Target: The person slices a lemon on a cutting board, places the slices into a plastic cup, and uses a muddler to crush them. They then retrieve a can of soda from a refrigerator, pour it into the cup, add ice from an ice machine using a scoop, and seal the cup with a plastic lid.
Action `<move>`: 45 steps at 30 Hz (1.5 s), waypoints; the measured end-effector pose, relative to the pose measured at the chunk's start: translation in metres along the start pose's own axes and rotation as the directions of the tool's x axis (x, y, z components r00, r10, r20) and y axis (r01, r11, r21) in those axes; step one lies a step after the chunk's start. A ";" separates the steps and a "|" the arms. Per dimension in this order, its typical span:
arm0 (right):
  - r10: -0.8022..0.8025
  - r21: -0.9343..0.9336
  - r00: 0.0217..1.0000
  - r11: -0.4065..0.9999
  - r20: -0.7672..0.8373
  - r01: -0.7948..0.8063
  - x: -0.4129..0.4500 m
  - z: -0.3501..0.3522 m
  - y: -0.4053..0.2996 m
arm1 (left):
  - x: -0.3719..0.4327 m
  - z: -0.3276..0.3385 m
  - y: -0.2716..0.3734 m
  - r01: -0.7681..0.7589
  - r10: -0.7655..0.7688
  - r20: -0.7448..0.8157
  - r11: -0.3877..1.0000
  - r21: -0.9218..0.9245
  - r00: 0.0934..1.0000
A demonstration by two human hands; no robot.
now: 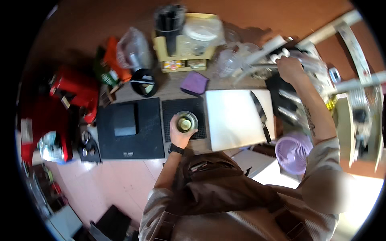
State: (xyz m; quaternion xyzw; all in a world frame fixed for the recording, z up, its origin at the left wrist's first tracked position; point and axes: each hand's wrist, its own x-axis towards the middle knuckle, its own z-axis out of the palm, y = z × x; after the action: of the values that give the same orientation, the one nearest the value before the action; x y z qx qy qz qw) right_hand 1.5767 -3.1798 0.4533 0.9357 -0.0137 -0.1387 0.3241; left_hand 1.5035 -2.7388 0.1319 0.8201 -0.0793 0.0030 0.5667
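My left hand [179, 134] is wrapped around a clear drinking glass [194, 121], seen from above. Pale green-yellow round slices [184, 123], which look like citrus, lie inside it. The glass is over a black ribbed bar mat [170, 109]. At the right, my right hand [289, 68] reaches over the cluttered far corner, fingers curled. Beside its fingertips extends a thin metallic bar [262, 65]; blur hides whether I grip it. A white cutting board [229, 117] lies right of the mat, with a black-handled kitchen knife [260, 110] across its right side.
A purple cloth [194, 82] lies behind the mat. Left are a dark mat [144, 147], a black bin [144, 92] and a red machine [77, 90]. A yellowish organizer [161, 49] and clear plastic cups [227, 61] stand at the back. A lilac fan [292, 153] is right.
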 end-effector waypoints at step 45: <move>-0.957 0.319 -0.050 0.045 0.285 0.947 -0.387 -0.320 -1.201 | -1.175 -0.653 -0.220 0.232 0.167 -0.168 0.545 -0.806 -0.972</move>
State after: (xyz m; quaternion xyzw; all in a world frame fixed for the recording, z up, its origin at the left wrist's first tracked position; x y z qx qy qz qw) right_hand 1.2132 -1.9940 0.0578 0.6276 0.5642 -0.5243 0.1133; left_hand 0.4277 -1.9063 0.0494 0.1276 0.8751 0.4669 -0.0020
